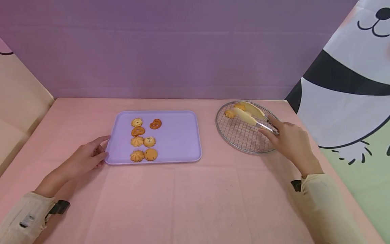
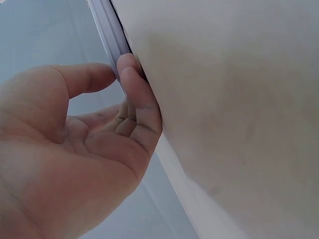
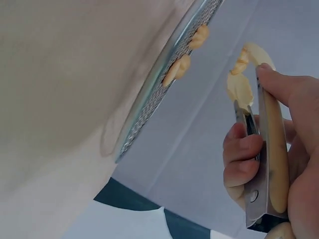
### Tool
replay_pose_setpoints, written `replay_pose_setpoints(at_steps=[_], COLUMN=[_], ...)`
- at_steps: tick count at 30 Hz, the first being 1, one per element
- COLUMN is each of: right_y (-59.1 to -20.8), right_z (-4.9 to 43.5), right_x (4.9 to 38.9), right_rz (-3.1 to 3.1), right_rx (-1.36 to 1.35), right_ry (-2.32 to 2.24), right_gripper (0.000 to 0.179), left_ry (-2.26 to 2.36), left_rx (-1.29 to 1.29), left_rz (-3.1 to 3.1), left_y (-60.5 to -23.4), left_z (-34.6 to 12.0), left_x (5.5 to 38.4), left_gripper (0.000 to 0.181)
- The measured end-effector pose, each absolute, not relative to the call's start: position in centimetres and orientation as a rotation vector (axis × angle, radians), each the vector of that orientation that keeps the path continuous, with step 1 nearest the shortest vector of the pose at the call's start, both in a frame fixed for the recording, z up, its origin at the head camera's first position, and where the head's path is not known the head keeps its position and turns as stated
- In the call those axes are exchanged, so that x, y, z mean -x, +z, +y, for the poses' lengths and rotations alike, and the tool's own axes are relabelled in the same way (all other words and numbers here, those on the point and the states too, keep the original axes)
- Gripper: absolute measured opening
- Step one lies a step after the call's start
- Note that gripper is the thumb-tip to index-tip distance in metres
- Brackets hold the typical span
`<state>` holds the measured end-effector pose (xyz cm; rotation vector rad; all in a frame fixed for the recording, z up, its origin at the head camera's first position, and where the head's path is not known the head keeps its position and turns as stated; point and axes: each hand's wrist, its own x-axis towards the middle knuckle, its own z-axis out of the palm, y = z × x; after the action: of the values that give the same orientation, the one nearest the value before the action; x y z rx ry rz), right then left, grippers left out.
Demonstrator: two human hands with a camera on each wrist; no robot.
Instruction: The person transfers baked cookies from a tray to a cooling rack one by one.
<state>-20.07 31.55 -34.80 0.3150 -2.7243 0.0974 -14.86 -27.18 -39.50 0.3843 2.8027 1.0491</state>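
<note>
My left hand (image 1: 83, 155) pinches the left rim of a lilac tray (image 1: 179, 135), its thumb and fingertips at the edge in the left wrist view. On the tray lie two pretzels (image 1: 155, 124), a ring-shaped cookie (image 1: 137, 122), two ridged cookies (image 1: 137, 141), a face-marked cookie (image 1: 149, 141) and a round dotted cookie (image 1: 150, 155). My right hand (image 1: 290, 140) grips metal tongs (image 1: 265, 127) with cream tips spread apart above a round wire rack (image 1: 243, 139). Two ridged cookies (image 1: 230, 114) sit at the rack's far left. I cannot tell whether the tips hold anything.
A pink cloth (image 1: 198, 200) covers the table, and a purple backdrop (image 1: 182, 51) rises behind it. At the right hangs a panda-print cloth (image 1: 344, 108). The tray stands left of the rack, with pink cloth between them.
</note>
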Motion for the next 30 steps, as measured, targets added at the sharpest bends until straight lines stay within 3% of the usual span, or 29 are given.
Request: replay_pose_setpoints(at_steps=[11, 30], right_y=[-35.6, -36.6], right_z=[34.1, 36.6], right_x=[20.9, 21.8], right_rz=[-2.834, -2.877], right_rx=[-0.189, -0.119], right_ry=[0.159, 0.186], right_gripper=[0.072, 0.063], left_ry=[1.054, 1.073], left_rx=[-0.376, -0.382], left_rz=[2.806, 2.792], left_y=[-39.7, -39.4], left_z=[-27.2, -27.2], left_x=[14.9, 15.0], left_gripper=[0.052, 0.052])
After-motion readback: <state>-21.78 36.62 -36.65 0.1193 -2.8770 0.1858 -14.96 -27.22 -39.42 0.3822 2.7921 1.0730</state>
